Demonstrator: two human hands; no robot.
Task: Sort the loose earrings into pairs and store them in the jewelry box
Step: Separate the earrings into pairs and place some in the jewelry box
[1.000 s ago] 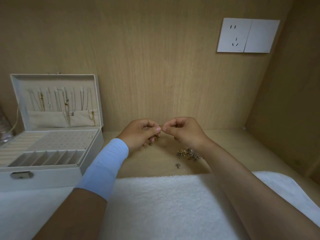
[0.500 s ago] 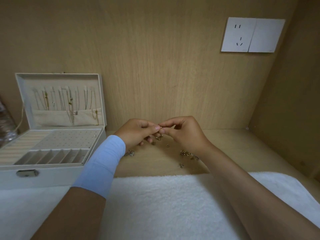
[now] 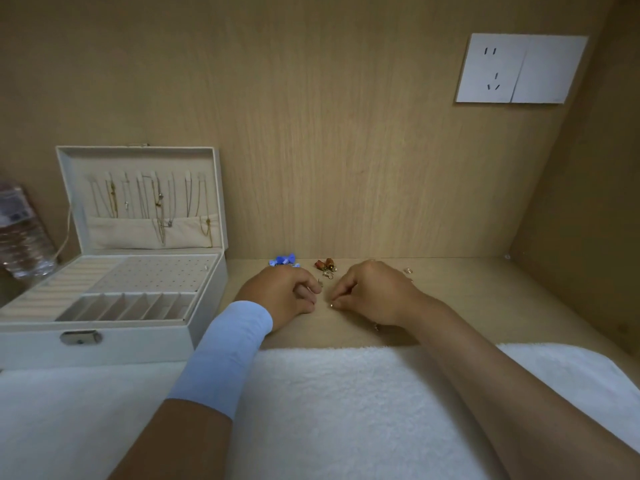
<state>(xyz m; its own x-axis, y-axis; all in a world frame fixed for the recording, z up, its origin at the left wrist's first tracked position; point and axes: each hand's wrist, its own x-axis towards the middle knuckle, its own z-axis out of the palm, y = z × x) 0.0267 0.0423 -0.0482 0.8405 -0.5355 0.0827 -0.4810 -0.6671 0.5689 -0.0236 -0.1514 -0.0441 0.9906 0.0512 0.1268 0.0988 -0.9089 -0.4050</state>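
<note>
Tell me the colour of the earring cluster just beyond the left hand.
The earring cluster is blue; the head view shows it best.

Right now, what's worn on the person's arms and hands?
Both hands bare, no gloves. Above the left hand a smooth light-blue band wraps wrist and lower forearm. The right hand and right forearm are uncovered: no sleeve, no watch.
</note>
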